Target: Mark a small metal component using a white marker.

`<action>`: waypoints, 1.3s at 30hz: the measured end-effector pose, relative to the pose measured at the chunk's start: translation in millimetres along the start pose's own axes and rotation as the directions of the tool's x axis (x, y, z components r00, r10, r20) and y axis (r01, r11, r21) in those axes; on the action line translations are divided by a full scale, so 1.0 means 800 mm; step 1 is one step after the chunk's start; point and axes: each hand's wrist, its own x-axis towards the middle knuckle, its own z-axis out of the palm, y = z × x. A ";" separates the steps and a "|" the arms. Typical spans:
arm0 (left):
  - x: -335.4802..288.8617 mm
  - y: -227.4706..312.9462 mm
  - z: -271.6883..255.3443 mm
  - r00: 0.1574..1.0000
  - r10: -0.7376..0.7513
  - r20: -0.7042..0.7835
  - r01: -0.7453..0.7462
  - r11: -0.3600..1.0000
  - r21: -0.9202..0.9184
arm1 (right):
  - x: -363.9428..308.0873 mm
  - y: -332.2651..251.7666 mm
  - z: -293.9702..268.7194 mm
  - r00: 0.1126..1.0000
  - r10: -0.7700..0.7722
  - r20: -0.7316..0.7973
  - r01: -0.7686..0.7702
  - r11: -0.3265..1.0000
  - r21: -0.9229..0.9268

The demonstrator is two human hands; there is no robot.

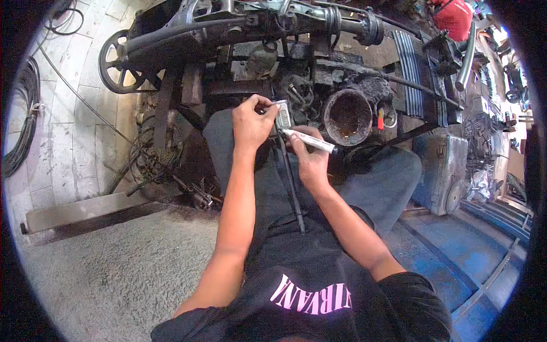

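Note:
My left hand point(250, 122) pinches a small flat metal piece point(283, 115) between thumb and fingers, just above my lap. My right hand point(307, 157) grips a white marker-like tube point(310, 141) with a dark tip, its near end touching the metal piece. A thin dark rod point(292, 182) runs down from the hands across my grey trousers. Both forearms come up from the lower edge over a black shirt.
A greasy machine assembly point(256, 34) with a spoked wheel point(118, 62) fills the top. A rusty round pot point(347, 117) sits right of my hands. A grey metal box point(441, 171) stands right. Black cables point(23, 119) coil at left on pale pavers.

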 end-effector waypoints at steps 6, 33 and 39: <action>-0.004 -0.005 -0.003 0.997 0.071 -0.042 -0.073 0.996 -0.052 | -0.004 -0.008 0.007 0.996 0.031 -0.081 -0.025 0.997 0.078; -0.005 -0.018 0.003 0.998 0.045 -0.053 -0.049 0.996 -0.078 | 0.003 -0.005 0.008 0.989 0.123 -0.083 -0.116 0.990 0.078; -0.006 -0.011 -0.002 1.000 -0.017 0.013 0.018 0.997 -0.075 | 0.004 0.008 0.006 0.998 -0.042 -0.055 0.039 0.998 -0.043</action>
